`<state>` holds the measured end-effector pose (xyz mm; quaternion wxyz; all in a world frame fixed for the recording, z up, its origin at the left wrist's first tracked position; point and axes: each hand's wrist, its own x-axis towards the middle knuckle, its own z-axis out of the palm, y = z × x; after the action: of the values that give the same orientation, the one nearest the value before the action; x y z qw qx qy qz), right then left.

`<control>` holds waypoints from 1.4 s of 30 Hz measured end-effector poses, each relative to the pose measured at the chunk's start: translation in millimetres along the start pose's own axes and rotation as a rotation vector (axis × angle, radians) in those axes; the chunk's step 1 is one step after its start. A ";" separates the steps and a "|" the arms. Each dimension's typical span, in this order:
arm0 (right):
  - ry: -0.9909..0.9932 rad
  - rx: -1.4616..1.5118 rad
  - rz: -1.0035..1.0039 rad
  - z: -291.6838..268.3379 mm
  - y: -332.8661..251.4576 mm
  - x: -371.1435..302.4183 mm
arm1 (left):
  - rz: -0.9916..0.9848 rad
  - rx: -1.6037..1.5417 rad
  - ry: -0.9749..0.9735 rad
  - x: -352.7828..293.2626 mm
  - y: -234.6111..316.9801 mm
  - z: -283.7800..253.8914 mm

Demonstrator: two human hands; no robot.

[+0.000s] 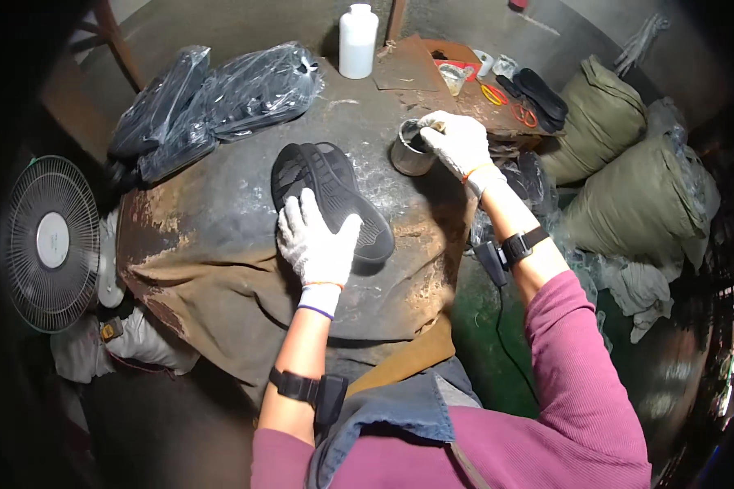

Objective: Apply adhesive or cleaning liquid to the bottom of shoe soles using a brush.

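Observation:
Black shoe soles point(367, 231), apparently two overlapping, lie on the worn worktable point(220, 220) in front of me. One shows a ridged side wall along its middle. My left hand point(316, 244), in a white knitted glove, rests on their near left part with fingers spread and thumb apart. To the right stands a grey metal cup point(413, 151) with dark insides. Over its rim is my gloved right hand point(458, 145), fingers pinched together. A small tan bit shows at the fingertips, but the thing they grip is mostly hidden.
Plastic-wrapped dark bundles point(257, 90) lie at the back left, near a white bottle point(358, 42). Yellow-handled scissors point(494, 94) and black soles point(540, 98) are at the back right. A fan point(53, 240) stands left; stuffed green sacks point(640, 204) stand right.

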<state>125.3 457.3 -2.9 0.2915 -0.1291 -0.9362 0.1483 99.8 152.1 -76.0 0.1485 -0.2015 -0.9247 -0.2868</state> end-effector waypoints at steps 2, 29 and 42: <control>-0.147 -0.243 0.004 7.7 13.0 5.2 | -0.002 -0.008 -0.032 -2.3 -5.2 5.9; 0.304 1.161 0.231 11.3 -53.3 -15.3 | -0.412 -2.628 -0.655 -14.5 -51.6 -111.9; 0.154 0.706 -0.011 42.7 -135.2 -30.9 | -0.789 -2.420 -1.031 -35.8 -37.0 -121.4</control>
<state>103.9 313.8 -4.5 0.3887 -0.0262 -0.8032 0.4507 133.4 42.3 -11.2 -0.5661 -0.0131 -0.0451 -0.8230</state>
